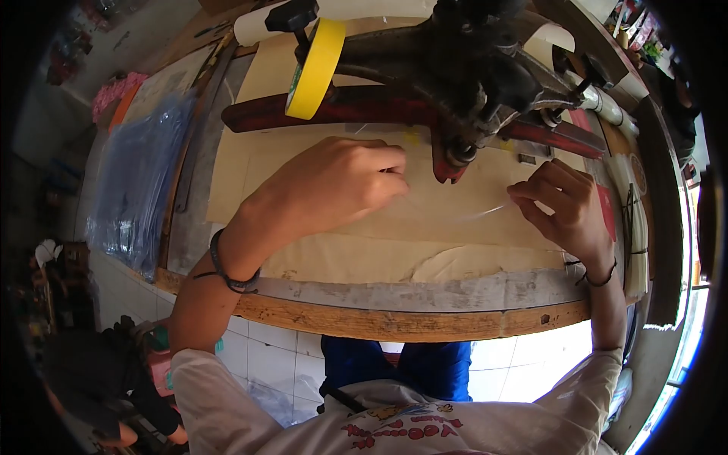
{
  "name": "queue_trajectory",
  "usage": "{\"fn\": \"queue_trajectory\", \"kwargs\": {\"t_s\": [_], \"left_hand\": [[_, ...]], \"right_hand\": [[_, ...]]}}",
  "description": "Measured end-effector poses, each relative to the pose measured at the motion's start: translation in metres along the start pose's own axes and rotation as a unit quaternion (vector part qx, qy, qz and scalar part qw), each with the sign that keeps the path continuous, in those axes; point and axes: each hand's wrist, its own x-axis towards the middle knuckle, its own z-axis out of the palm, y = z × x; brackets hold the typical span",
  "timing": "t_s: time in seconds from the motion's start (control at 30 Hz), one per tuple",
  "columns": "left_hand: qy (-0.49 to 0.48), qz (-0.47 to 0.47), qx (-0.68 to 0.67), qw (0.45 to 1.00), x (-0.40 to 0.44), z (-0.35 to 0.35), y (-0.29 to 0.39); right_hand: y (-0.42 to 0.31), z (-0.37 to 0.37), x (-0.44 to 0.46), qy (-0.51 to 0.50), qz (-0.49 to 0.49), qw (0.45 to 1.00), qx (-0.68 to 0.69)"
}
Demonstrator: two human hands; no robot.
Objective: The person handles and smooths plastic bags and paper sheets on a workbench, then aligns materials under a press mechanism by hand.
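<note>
My left hand [356, 178] is closed, fingers curled inward above the brown paper sheet [341, 258]; what its fingertips hold is hidden. My right hand [560, 199] pinches the edge of a thin clear plastic sheet [485, 213], which shows mainly as a bright glint between the hands. Just beyond my hands stands a dark metal hand press [478, 72] with a red base bar [364, 106]. A roll of yellow tape [317, 68] hangs on its left knob. Small dark rectangular pieces [526, 158] lie near my right fingers.
A pile of clear bluish plastic sleeves [140, 182] lies at the table's left. The wooden front edge [394, 319] runs before my body. Rolled material [610, 106] and stacked strips [631, 220] line the right side. Another person [91, 379] is low at the left.
</note>
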Motion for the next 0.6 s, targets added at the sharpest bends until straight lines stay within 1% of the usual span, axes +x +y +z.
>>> {"fn": "queue_trajectory", "kwargs": {"t_s": [0.13,0.23,0.33,0.43,0.6], "left_hand": [[0.023,0.001,-0.004,1.000,0.000,0.001,0.000],[0.070,-0.010,-0.017,0.997,0.000,0.004,0.000],[0.148,-0.037,-0.022,0.988,0.003,0.012,0.002],[0.182,-0.050,-0.035,0.981,0.005,0.022,0.000],[0.181,-0.058,-0.030,0.981,0.007,0.027,-0.004]], "right_hand": [[0.000,0.000,0.000,0.012,-0.008,1.000,0.005],[-0.002,-0.001,-0.001,0.010,0.000,1.000,-0.008],[-0.002,0.001,0.001,0.023,-0.003,1.000,-0.016],[0.002,0.006,-0.001,0.033,0.000,0.999,-0.022],[0.003,0.013,-0.003,0.016,0.010,1.000,-0.010]]}}
